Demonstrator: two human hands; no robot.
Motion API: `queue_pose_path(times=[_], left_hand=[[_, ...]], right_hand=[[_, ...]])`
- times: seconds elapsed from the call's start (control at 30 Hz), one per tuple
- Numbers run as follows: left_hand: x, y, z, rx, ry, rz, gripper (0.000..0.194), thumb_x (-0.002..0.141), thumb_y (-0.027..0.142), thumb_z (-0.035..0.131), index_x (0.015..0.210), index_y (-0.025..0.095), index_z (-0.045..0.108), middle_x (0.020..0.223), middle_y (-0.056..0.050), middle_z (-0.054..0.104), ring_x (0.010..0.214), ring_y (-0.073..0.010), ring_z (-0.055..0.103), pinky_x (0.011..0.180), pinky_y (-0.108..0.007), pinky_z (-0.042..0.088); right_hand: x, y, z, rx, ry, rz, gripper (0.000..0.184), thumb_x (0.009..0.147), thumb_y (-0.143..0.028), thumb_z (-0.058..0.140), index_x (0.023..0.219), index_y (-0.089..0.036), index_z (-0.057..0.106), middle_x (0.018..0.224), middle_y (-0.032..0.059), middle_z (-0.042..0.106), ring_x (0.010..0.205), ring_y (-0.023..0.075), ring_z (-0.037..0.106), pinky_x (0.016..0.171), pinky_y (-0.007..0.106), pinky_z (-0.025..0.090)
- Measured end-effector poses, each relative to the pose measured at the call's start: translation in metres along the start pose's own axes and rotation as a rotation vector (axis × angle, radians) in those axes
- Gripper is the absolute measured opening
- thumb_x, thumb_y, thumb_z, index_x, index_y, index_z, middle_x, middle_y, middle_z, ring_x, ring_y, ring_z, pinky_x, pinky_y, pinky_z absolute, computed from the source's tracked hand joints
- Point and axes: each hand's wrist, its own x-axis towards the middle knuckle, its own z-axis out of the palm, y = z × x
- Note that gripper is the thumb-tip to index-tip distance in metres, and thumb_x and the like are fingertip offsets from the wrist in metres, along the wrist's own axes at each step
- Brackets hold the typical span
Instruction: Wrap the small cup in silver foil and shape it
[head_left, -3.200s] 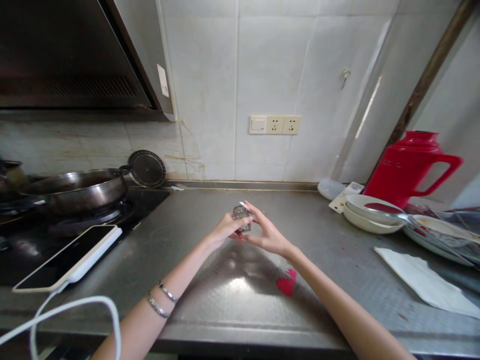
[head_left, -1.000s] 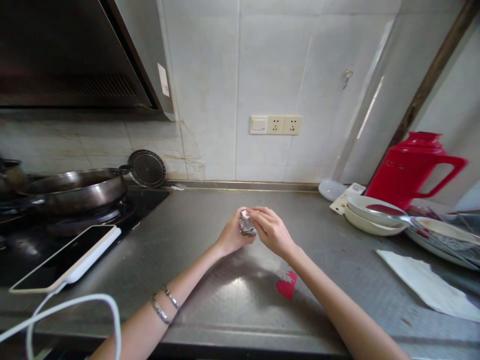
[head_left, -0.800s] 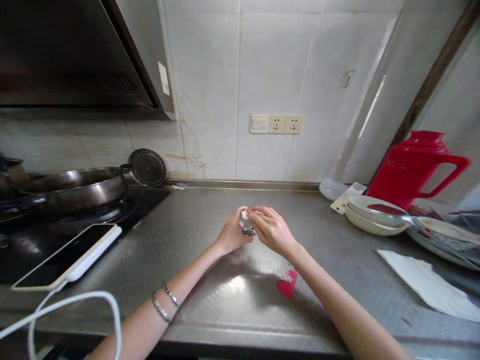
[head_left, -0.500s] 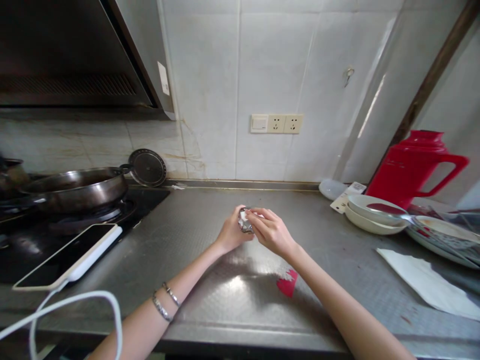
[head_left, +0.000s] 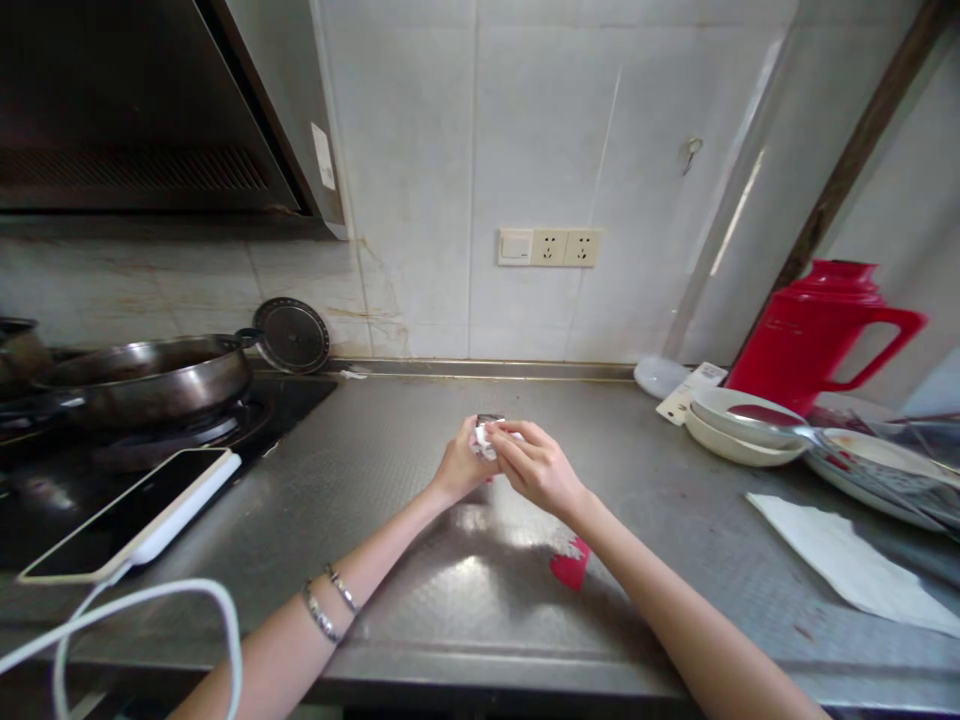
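Note:
Both of my hands meet above the middle of the steel counter [head_left: 420, 470]. My left hand [head_left: 459, 468] and my right hand [head_left: 534, 466] are each closed on a small crumpled silvery wrapper [head_left: 486, 436], pinched between the fingertips. The wrapper shows silver and white and is partly hidden by my fingers. Two thin bracelets [head_left: 328, 602] sit on my left wrist. A small red scrap [head_left: 568, 565] lies on the counter under my right forearm.
At the left a phone [head_left: 131, 515] with a white cable [head_left: 150, 615] rests by the stove, where a dark pan [head_left: 146, 375] sits. To the right are stacked white bowls [head_left: 739, 430], plates with a spoon, a red jug [head_left: 814, 335] and a white paper sheet [head_left: 844, 560].
The wrapper was held looser between my opened fingers; now both hands have closed round it and crumpled it smaller. The hands stay over the same spot.

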Motion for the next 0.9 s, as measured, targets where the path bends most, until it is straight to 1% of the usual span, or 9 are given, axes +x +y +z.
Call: queue_pose_path(times=[0.13,0.2,0.27,0.37,0.47,0.57,0.7,0.8,0.9], left_hand=[[0.000,-0.001,0.001,-0.058,0.006,-0.023,0.057,0.059,0.033,0.077,0.104,0.018,0.044,0.074,0.002,0.064,0.046,-0.0091,0.055,0.041,-0.020,0.046],[-0.001,-0.001,0.000,-0.045,0.010,-0.026,0.057,0.060,0.033,0.077,0.104,0.018,0.044,0.072,0.002,0.064,0.045,-0.0096,0.055,0.040,-0.021,0.046],[-0.001,0.000,-0.001,0.014,0.024,-0.008,0.053,0.062,0.033,0.075,0.103,0.018,0.045,0.071,0.002,0.065,0.046,-0.0105,0.057,0.041,-0.021,0.046],[-0.003,0.003,-0.003,0.145,0.080,0.033,0.046,0.064,0.029,0.073,0.102,0.019,0.047,0.069,0.002,0.065,0.047,-0.0120,0.059,0.042,-0.020,0.044],[-0.003,0.005,-0.004,0.240,0.131,0.055,0.042,0.066,0.026,0.070,0.102,0.020,0.048,0.068,0.002,0.066,0.053,-0.0151,0.062,0.045,-0.021,0.043],[-0.004,0.006,-0.005,0.296,0.148,0.049,0.040,0.067,0.025,0.068,0.102,0.020,0.049,0.067,0.001,0.067,0.056,-0.0183,0.064,0.047,-0.023,0.043],[-0.005,0.004,-0.007,0.251,0.153,0.038,0.034,0.067,0.025,0.066,0.096,0.021,0.049,0.062,0.003,0.064,0.050,-0.0169,0.061,0.043,-0.022,0.040],[-0.004,0.004,-0.009,0.207,0.152,0.055,0.034,0.064,0.022,0.067,0.092,0.021,0.047,0.059,0.004,0.062,0.048,-0.0150,0.059,0.042,-0.021,0.039],[-0.001,0.008,-0.010,0.124,0.130,0.012,0.035,0.063,0.023,0.068,0.090,0.020,0.046,0.057,0.005,0.059,0.045,-0.0132,0.057,0.041,-0.021,0.039]], right_hand=[[0.000,-0.002,0.000,0.021,0.005,0.005,0.030,0.088,-0.007,0.046,0.113,-0.018,0.058,0.101,0.0110,0.072,0.100,0.0232,0.064,0.079,0.037,0.055],[0.001,-0.003,0.000,0.030,-0.003,0.006,0.030,0.088,-0.008,0.046,0.113,-0.018,0.059,0.102,0.0113,0.072,0.102,0.0233,0.064,0.080,0.037,0.055],[0.001,-0.004,0.000,0.014,-0.013,0.002,0.029,0.088,-0.008,0.046,0.112,-0.017,0.059,0.103,0.0123,0.071,0.102,0.0238,0.063,0.080,0.037,0.054],[0.002,-0.006,0.001,-0.027,-0.040,-0.017,0.027,0.089,-0.007,0.047,0.110,-0.015,0.060,0.106,0.0143,0.070,0.104,0.0249,0.063,0.077,0.037,0.054],[0.003,-0.009,0.001,-0.041,-0.062,-0.051,0.025,0.089,-0.007,0.047,0.110,-0.013,0.060,0.108,0.0160,0.069,0.106,0.0254,0.062,0.079,0.037,0.053],[0.005,-0.011,0.002,-0.080,-0.069,-0.065,0.024,0.091,-0.009,0.046,0.109,-0.012,0.061,0.108,0.0159,0.069,0.106,0.0248,0.062,0.081,0.037,0.052],[0.006,-0.014,0.003,-0.086,-0.075,-0.065,0.022,0.091,-0.009,0.045,0.104,-0.014,0.062,0.103,0.0129,0.071,0.103,0.0231,0.062,0.078,0.035,0.051],[0.007,-0.016,0.003,-0.049,-0.067,-0.057,0.020,0.090,-0.009,0.046,0.099,-0.016,0.063,0.097,0.0110,0.072,0.100,0.0223,0.063,0.077,0.034,0.051],[0.006,-0.017,0.003,0.020,-0.071,-0.058,0.019,0.091,-0.012,0.048,0.103,-0.017,0.062,0.096,0.0102,0.072,0.099,0.0215,0.064,0.077,0.035,0.051]])
